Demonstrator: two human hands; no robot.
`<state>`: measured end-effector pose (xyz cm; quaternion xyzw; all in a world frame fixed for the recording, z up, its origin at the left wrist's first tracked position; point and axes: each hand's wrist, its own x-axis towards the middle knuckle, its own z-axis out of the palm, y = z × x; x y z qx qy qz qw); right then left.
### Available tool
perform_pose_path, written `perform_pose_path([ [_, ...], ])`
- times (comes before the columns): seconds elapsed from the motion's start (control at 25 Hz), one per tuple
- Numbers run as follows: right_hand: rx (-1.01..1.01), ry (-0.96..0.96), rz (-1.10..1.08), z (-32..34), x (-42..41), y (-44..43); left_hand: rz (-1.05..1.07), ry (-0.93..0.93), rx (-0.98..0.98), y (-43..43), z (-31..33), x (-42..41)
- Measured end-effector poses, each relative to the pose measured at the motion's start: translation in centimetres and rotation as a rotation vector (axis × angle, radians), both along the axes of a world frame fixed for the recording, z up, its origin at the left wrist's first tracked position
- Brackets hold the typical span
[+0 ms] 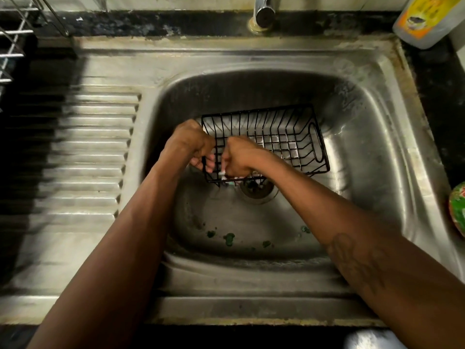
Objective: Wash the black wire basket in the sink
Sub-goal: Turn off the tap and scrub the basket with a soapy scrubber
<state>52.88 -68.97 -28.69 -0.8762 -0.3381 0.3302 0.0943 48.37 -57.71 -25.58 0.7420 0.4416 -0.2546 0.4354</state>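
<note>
The black wire basket (284,137) lies tilted in the steel sink (364,137), its open side toward me, over the drain (256,190). My left hand (190,142) grips the basket's left end, fingers curled through the wires. Inside the basket at its near left corner, my right hand (239,157) is closed around something small and pale with foam on it; what it is cannot be made out. White suds cling to the basket's floor.
The tap (263,11) rises at the back centre. A ribbed draining board (95,152) lies left, with a wire dish rack (15,41) at far left. A soap bottle (425,21) stands back right. A green-red packet (459,210) sits on the right rim. Green bits dot the sink's floor.
</note>
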Motion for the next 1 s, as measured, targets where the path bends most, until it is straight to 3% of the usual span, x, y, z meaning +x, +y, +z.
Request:
perform_pose_path([
  [0.12,0.113,0.181,-0.049,-1.0,-0.6,0.5,0.02,-0.033,-0.034,0.0,-0.3,0.0],
  [0.28,0.022,0.166,-0.086,-0.3,2.3,-3.3,0.051,-0.069,-0.011,-0.1,-0.2,-0.1],
  [0.36,-0.121,0.03,-0.101,0.6,4.6,-6.1,0.034,-0.053,-0.023,-0.3,0.3,-0.2],
  [0.48,-0.284,-0.35,-0.243,1.0,7.1,-8.4,-0.023,-0.021,-0.037,-0.7,0.9,-0.3],
  [0.56,-0.149,-0.523,-0.406,0.3,7.5,-7.9,-0.057,-0.007,-0.052,-0.9,1.1,-0.5],
  [0.64,-0.019,-0.579,-0.487,-0.6,7.4,-7.3,-0.069,-0.008,-0.056,-0.9,1.1,-0.6],
  [0.8,0.125,-0.568,-0.376,-1.1,6.0,-6.6,-0.065,-0.047,-0.05,-0.7,1.1,-0.8],
  [1.0,0.324,-0.409,-0.013,-1.8,1.6,-0.8,-0.054,-0.068,-0.07,-1.5,1.5,-0.8],
])
